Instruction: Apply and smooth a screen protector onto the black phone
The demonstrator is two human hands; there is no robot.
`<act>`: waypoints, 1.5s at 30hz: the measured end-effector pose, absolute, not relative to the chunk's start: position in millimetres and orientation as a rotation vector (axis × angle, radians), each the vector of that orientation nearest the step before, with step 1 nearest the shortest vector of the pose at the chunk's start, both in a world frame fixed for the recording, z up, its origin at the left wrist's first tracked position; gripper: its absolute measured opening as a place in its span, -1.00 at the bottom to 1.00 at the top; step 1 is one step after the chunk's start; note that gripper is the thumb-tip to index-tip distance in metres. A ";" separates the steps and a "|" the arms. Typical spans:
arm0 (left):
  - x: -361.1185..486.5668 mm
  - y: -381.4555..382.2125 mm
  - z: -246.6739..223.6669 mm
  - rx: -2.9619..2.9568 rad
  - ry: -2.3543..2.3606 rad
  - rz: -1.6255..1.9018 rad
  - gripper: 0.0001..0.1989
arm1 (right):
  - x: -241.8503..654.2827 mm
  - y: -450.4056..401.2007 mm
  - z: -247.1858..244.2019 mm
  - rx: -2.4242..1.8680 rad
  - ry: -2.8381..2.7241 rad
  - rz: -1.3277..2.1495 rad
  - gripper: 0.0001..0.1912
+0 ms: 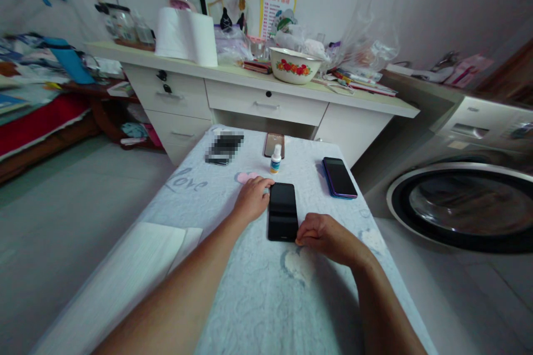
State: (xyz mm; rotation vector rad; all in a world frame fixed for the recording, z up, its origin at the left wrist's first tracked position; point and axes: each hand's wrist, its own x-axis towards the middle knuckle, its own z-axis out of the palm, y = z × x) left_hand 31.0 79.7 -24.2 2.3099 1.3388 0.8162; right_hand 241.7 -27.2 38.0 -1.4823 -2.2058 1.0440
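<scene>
A black smartphone (283, 211) lies flat on the cloth-covered table, its dark screen facing up. Against its upper left edge my left hand (252, 199) holds it, with fingertips at the top corner. My right hand (323, 236) has its fingers curled together and grips the phone's lower right corner. Just beyond the phone stands a small white bottle (275, 160) with a blue and yellow label. Behind the bottle lies a brownish phone or case (268, 146). To the right rests another dark phone (340, 177) on a blue case or second phone.
A pixelated dark object (225, 148) lies at the table's far left. White paper or cloth (154, 249) is spread near the left edge. A white desk (266, 104) bears paper rolls (204, 39) and a flowered bowl (293, 66). A washing machine (474, 138) stands at right.
</scene>
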 end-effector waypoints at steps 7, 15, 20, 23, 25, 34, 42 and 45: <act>30.7 81.0 -26.6 2.317 1.345 0.824 -0.61 | 231.7 -28.0 40.1 -1.466 -2.215 1.024 -0.83; 31.5 79.4 -23.6 2.315 1.345 0.829 -0.61 | 216.6 -29.8 34.9 -1.375 -2.256 0.866 -0.79; 31.6 78.6 -22.9 2.308 1.348 0.830 -0.60 | 204.3 -31.6 30.7 -1.343 -2.304 0.799 -0.80; 31.2 78.7 -23.7 2.310 1.342 0.831 -0.60 | 197.6 -33.8 28.2 -1.339 -2.296 0.754 -0.80; 31.0 79.0 -24.4 2.311 1.340 0.832 -0.59 | 193.3 -35.5 26.5 -1.337 -2.289 0.731 -0.79; 31.2 79.5 -24.2 2.301 1.352 0.829 -0.59 | 178.9 -38.7 28.3 -1.354 -2.306 0.654 -0.79; 30.9 79.1 -22.7 2.304 1.348 0.817 -0.60 | 196.1 -29.3 20.9 -1.392 -2.297 0.551 -0.81; 30.8 79.5 -23.8 2.301 1.348 0.816 -0.60 | 203.4 -25.6 19.5 -1.455 -2.289 0.516 -0.85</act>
